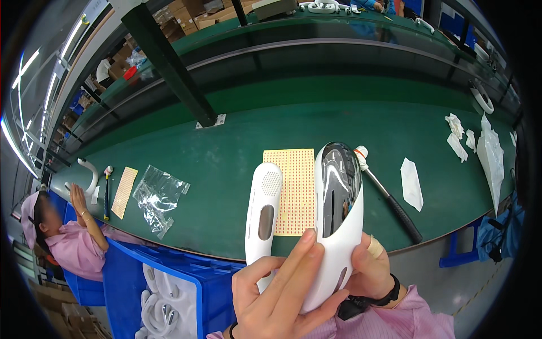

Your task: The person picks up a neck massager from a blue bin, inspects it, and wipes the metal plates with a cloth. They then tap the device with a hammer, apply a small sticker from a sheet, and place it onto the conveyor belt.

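Note:
In front of me I hold a white curved plastic device (337, 260) with two upright arms. Its right arm has a glossy dark cover; its left arm has a patch of small holes and an oval metal pad. My left hand (282, 288) is closed around the lower left arm, its fingers pressed across onto the right one. Around the right arm's outer side grips my right hand (370, 268), with a tan wrap on one finger. Behind the device lies a yellow sheet of small red stickers (296, 192). A hammer (389, 198) with a white head lies right of it.
A clear plastic bag (160, 195) and another sticker sheet (124, 192) lie leftward. A blue crate (212, 294) with white devices stands below the table edge. White paper (411, 183) and crumpled tissues (456, 138) lie right. A green post (175, 68) rises behind; a co-worker (76, 243) sits left.

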`<act>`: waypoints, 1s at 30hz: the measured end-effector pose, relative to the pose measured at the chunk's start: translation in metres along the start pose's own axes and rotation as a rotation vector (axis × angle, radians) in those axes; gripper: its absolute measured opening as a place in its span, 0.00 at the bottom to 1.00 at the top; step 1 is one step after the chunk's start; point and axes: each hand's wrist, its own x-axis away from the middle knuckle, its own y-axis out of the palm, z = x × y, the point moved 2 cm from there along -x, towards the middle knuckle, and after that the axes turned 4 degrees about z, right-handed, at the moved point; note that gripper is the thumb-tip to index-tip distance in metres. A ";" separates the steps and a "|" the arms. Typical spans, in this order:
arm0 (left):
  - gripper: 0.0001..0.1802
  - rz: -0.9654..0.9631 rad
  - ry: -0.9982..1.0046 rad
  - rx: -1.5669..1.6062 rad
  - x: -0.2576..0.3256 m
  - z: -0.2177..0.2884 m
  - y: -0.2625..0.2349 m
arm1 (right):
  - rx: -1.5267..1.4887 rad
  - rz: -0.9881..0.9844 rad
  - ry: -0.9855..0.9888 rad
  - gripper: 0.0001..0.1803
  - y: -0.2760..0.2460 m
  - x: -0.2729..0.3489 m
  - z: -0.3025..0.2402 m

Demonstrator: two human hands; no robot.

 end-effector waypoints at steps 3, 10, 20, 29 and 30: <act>0.35 -0.114 0.035 -0.029 0.000 0.012 -0.001 | 0.059 0.016 -0.019 0.26 0.003 0.007 -0.004; 0.35 -0.098 0.009 0.064 -0.001 0.000 0.002 | 0.059 -0.042 0.008 0.26 0.003 0.002 -0.010; 0.33 -0.033 0.037 0.371 -0.016 -0.047 0.002 | 0.020 -0.102 0.298 0.21 0.025 -0.002 -0.048; 0.28 -0.114 0.043 0.409 -0.027 -0.048 -0.006 | 0.037 0.005 0.480 0.20 0.030 0.002 -0.035; 0.28 -0.110 0.059 0.380 -0.026 -0.048 -0.008 | 0.074 0.031 0.486 0.20 0.031 0.002 -0.033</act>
